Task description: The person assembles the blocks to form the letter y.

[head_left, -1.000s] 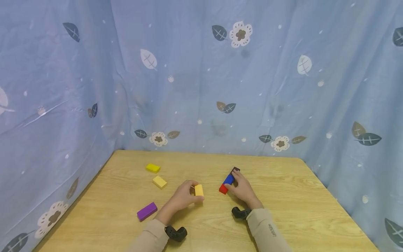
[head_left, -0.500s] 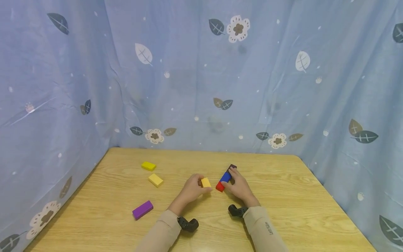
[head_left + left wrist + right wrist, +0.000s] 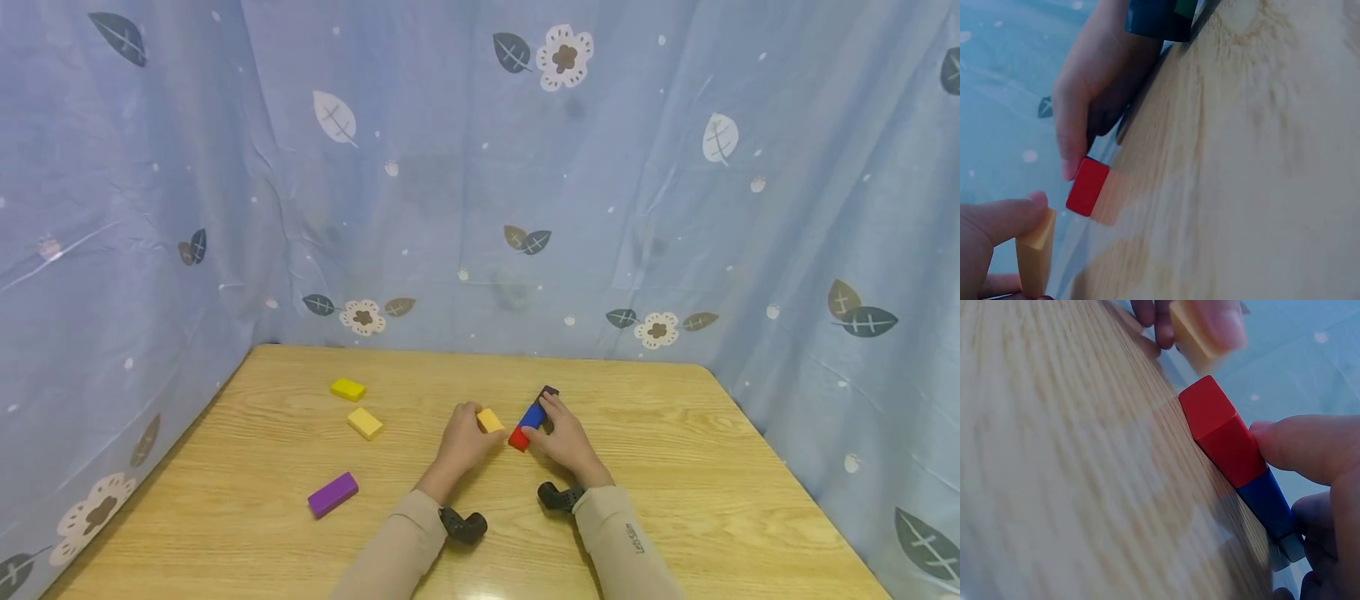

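My left hand (image 3: 461, 440) pinches a light orange-yellow block (image 3: 491, 420) between thumb and fingers, just left of a slanting row of blocks. In that row, a red block (image 3: 518, 439) is nearest, a blue block (image 3: 532, 416) lies in the middle and a black block (image 3: 551, 390) is at the far end. My right hand (image 3: 567, 439) holds the row from its right side. In the right wrist view its thumb (image 3: 1272, 440) presses the red block (image 3: 1225, 434), while its fingers curl by the far end. A small gap parts the held yellow block from the red one.
On the left of the wooden table (image 3: 675, 467) lie a purple block (image 3: 333, 495), a pale yellow block (image 3: 365, 423) and a bright yellow block (image 3: 348, 389). Blue patterned curtains (image 3: 450, 208) stand behind and beside the table.
My left hand has moved right with the orange-yellow block, close to the red end of the row. The block has turned to slant. My right hand stays on the row; the head view has shifted slightly.
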The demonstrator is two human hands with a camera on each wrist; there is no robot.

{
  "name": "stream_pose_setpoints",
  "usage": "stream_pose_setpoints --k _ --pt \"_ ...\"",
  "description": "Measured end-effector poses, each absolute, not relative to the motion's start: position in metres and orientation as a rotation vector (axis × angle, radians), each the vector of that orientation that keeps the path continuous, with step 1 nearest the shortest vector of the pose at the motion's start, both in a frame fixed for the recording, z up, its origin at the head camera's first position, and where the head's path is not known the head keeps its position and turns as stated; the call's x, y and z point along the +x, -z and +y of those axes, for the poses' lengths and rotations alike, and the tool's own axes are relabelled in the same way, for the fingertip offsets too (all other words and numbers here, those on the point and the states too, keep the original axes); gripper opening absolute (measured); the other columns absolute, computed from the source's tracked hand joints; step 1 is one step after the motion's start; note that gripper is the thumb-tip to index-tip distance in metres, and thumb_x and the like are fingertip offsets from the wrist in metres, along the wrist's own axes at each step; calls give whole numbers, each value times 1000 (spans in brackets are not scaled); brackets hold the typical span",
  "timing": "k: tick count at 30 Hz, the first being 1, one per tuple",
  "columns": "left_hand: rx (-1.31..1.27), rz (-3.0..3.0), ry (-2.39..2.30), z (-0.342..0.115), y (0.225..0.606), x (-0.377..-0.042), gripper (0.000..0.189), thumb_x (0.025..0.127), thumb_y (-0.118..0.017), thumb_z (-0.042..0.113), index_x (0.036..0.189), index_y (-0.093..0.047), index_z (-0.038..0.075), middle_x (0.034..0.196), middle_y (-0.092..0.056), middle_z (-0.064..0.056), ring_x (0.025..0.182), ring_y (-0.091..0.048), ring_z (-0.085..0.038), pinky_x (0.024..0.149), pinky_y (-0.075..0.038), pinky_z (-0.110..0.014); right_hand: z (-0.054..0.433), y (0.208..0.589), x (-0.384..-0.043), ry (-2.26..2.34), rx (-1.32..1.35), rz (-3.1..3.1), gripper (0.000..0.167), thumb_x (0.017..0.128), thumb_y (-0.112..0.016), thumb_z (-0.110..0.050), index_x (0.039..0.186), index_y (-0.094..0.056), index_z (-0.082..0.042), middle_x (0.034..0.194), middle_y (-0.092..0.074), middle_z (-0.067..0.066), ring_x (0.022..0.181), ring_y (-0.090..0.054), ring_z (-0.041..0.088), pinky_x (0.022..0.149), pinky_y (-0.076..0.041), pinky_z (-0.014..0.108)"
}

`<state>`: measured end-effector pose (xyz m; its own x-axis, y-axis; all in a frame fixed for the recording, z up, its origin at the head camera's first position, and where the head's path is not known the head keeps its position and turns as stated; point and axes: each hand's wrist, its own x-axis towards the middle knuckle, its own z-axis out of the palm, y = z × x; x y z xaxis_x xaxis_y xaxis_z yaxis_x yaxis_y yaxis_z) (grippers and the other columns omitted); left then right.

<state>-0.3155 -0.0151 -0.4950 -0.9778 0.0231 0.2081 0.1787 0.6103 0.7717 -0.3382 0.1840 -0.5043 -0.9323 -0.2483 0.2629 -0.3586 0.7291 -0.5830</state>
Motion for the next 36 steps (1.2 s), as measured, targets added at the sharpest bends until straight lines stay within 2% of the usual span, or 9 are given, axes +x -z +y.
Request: stream_pose_setpoints --k 11,17,36 --pt "-21 -2612 1195 3 497 -317 65 73 -79 38 116 -56 -5 101 -56 -14 84 -53 -23 68 -48 -34 184 507 -337 -978 484 -2768 74 88 -64 -38 140 -39 7 151 -31 21 140 -25 42 111 -27 56" --pt "48 -2591 1140 10 498 -319 61 72 -80 39 108 -57 -3 92 -54 -12 80 -50 -23 64 -45 -32 185 507 -339 -985 474 -2777 75 87 -65 -38 141 -38 6 151 -30 21 140 -25 42 111 -26 56" --pt "145 -2568 1059 21 498 -318 60 73 -80 37 107 -54 -4 93 -52 -14 83 -48 -26 72 -43 -37 184 505 -341 -966 490 -2763 75 87 -65 -39 140 -38 7 151 -31 20 140 -25 41 112 -26 56"
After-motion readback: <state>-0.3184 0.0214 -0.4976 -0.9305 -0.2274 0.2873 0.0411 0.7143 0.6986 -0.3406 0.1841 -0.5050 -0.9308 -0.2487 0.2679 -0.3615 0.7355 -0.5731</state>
